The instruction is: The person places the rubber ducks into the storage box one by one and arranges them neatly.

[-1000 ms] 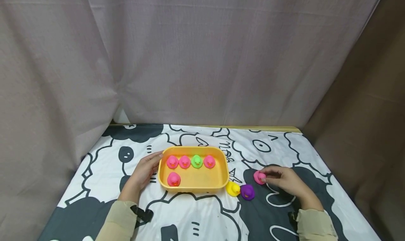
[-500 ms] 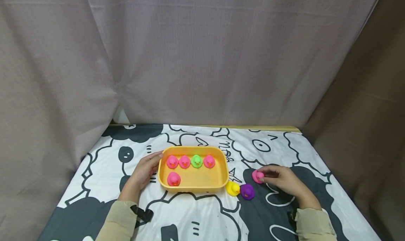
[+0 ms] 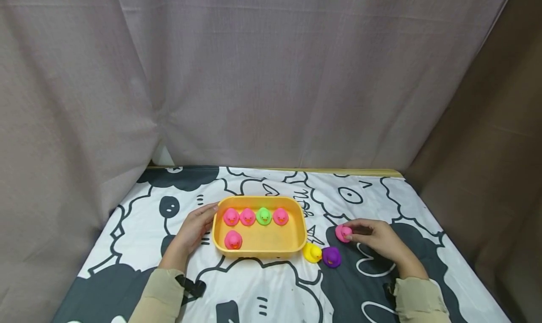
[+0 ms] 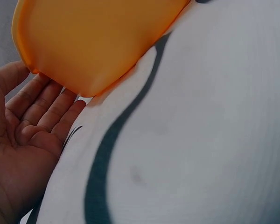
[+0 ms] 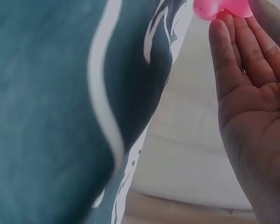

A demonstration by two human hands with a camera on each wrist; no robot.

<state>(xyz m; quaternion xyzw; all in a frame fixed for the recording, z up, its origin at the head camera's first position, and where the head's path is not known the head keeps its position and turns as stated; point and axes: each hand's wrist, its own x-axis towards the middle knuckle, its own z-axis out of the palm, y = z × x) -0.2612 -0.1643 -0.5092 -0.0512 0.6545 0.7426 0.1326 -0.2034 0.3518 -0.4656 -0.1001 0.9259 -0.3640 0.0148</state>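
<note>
My left hand [image 3: 195,229] holds the left end of a yellow plastic tray [image 3: 271,253], its thumb near the rim and its fingers against the outer wall in the left wrist view. Inside, three pink rubber ducks and a green rubber duck [image 3: 264,216] form a back row. Another pink rubber duck [image 3: 233,240] sits at the front left. To the right of the tray, my right hand [image 3: 381,240] pinches a pink rubber duck [image 3: 342,233] between thumb and fingers. The right wrist view shows only part of this duck at the top edge.
A yellow rubber duck [image 3: 312,253] stands by the tray's front right corner, with a purple rubber duck [image 3: 331,257] beside it. The table cloth [image 3: 254,294] has black-and-white cartoon prints. Grey curtains [image 3: 271,78] hang behind and at the sides.
My right hand has shifted slightly left and away from me with the pink rubber duck, which has turned a little. My left hand and the tray have stayed almost still.
</note>
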